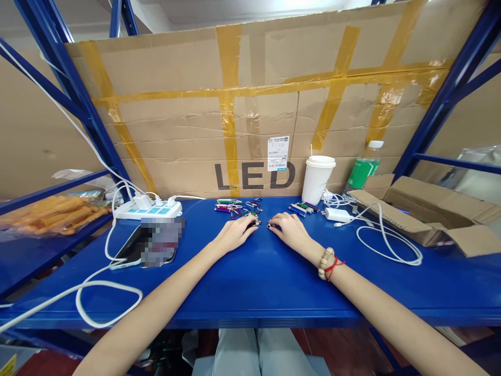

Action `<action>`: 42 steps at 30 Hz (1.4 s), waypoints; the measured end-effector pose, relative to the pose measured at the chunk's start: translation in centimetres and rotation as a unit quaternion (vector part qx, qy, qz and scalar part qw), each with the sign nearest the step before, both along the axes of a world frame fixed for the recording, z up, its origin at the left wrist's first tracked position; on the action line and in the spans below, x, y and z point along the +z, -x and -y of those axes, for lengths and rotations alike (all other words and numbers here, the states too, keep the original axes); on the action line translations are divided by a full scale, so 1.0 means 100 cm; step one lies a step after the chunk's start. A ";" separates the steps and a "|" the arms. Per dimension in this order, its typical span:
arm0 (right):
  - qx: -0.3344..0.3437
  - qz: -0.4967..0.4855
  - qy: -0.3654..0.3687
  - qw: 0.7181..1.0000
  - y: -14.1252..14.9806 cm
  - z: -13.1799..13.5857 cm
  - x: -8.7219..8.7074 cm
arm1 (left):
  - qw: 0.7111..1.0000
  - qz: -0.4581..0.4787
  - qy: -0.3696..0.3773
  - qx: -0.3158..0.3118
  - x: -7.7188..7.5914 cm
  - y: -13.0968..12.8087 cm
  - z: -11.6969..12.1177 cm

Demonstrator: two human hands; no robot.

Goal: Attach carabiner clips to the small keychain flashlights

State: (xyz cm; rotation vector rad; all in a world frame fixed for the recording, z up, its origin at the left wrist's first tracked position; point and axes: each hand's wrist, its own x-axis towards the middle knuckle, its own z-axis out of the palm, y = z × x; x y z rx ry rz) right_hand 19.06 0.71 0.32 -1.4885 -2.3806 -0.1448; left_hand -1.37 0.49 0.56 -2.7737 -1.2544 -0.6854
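Note:
My left hand (235,233) rests on the blue tabletop with its fingers closed at a small silvery piece (258,222), too small to name. Across a narrow gap, my right hand (291,231) pinches a tiny dark and silver piece (269,225), mostly hidden by the fingers. Behind my left hand lies a group of small coloured metal tubes (227,205) with carabiner clips (255,203) beside them. Another group of short blue, green and dark tubes (303,209) lies just behind my right hand.
At left are a white power strip (152,210), phones (133,245) and looping cables. To the right stand a white lidded cup (318,177), a green-labelled bottle (364,172), a charger (338,215) and an open cardboard box (422,222). A large taped cardboard sheet (176,130) backs the shelf.

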 end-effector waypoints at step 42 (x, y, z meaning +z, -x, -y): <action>0.118 -0.514 0.175 0.831 0.015 -0.003 -0.003 | 0.998 -0.008 -0.044 -0.037 -0.003 0.002 -0.001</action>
